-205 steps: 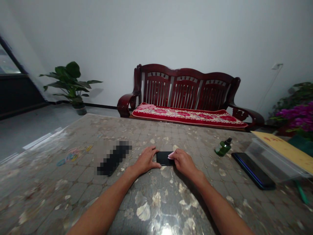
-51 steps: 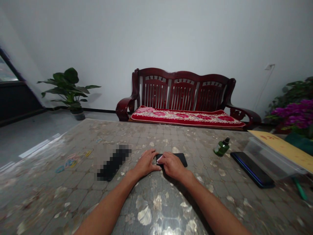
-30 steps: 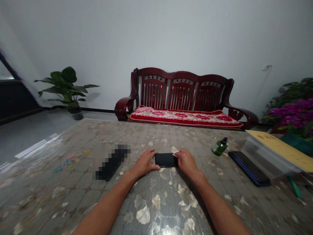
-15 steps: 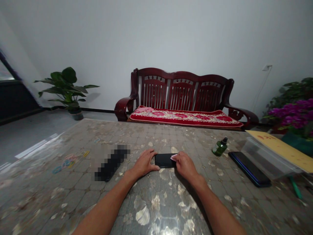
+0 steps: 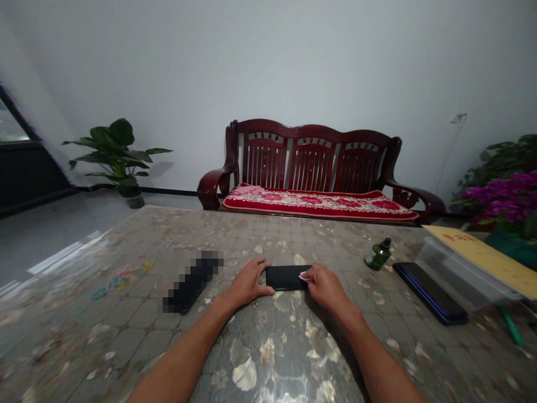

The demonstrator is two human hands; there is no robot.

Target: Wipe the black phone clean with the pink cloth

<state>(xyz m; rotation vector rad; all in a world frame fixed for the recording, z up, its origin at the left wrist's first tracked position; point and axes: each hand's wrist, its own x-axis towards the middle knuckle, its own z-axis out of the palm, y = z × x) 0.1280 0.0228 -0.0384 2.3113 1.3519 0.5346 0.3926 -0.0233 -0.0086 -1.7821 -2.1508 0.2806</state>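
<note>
A black smartphone [image 5: 284, 277] lies flat on the patterned tablecloth in front of me, its long side running left to right. My left hand [image 5: 249, 281] grips the phone's left end, with the thumb at the near edge and the fingers at the far edge. Over the right end, my right hand [image 5: 325, 284] is closed on a small pinkish-white cloth [image 5: 304, 276] pressed against the dark screen. That hand hides the phone's right end and most of the cloth.
A green bottle [image 5: 378, 254] and another phone [image 5: 430, 292] are to the right, beside a clear plastic box [image 5: 457, 268] under a yellow sheet [image 5: 482, 254]. Left lie a pixelated black object [image 5: 191, 282] and several coloured bands [image 5: 117, 281]. A wooden bench [image 5: 312, 159] stands beyond.
My right hand has slid a little to the right along the phone with the cloth, baring more of the screen. The left hand keeps its hold. The view has shifted slightly.
</note>
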